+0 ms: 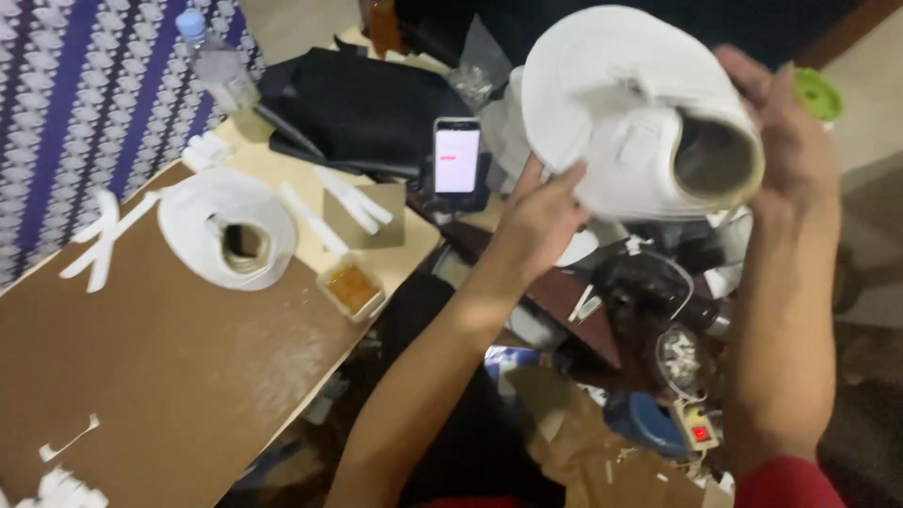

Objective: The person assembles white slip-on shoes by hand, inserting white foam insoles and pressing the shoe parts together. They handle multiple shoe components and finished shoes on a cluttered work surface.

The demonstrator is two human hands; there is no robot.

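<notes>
Fingers of both hands, left [541, 212] and right [785, 141], clasp a big white tape roll [621, 113], brown core showing.

Bare forearms, red sleeve [785, 482]

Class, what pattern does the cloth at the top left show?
The cloth shows purple and white stripes with small repeated motifs, in the head view.

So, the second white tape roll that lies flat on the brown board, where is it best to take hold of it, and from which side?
Probably from above. The white tape roll lies flat on the brown board with its cardboard core facing up, so fingers in the core and a thumb on the outer rim should hold it. Its outer layers look loose, so squeezing only the outside may deform it.
</notes>
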